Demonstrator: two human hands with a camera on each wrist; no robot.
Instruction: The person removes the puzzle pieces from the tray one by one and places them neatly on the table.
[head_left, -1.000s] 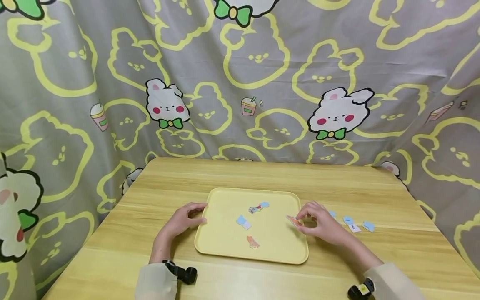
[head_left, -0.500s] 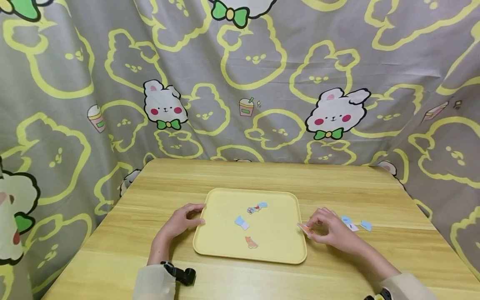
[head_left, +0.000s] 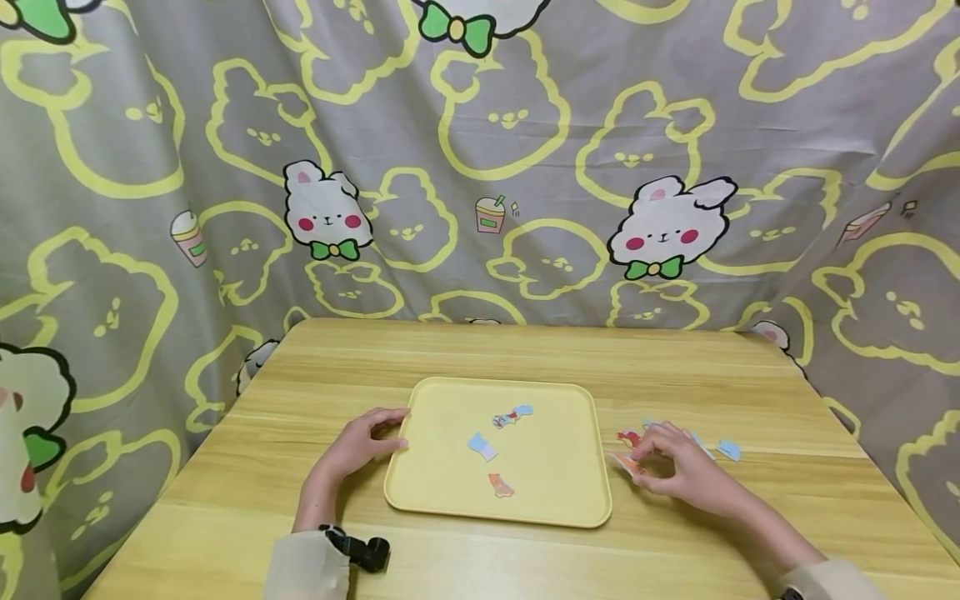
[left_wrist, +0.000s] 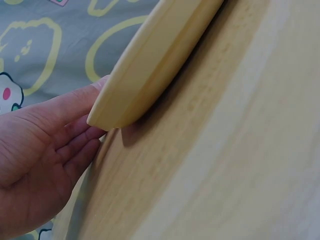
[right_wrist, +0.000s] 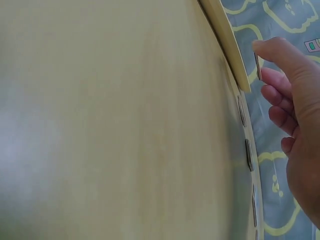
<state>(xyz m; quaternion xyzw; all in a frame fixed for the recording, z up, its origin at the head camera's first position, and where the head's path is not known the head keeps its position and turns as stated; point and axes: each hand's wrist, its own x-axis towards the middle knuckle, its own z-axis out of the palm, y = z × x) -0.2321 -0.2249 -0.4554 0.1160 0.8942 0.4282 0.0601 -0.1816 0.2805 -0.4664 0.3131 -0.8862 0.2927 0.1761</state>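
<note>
R hand point(head_left: 682, 468) pinched flat orange pc point(head_left: 624, 462), relaxed L hand point(head_left: 356, 446) touched yellow rectangular tray point(head_left: 558, 467); some pcs point(head_left: 483, 446) in, others point(head_left: 729, 450) beside R hand.

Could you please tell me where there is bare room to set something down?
The table is bare between tray and curtain, and in front of the tray between the sleeves. Inside, the tray's right side is bare. It's crowded outside, right of the tray, where cutouts lie near the right grip.
</note>
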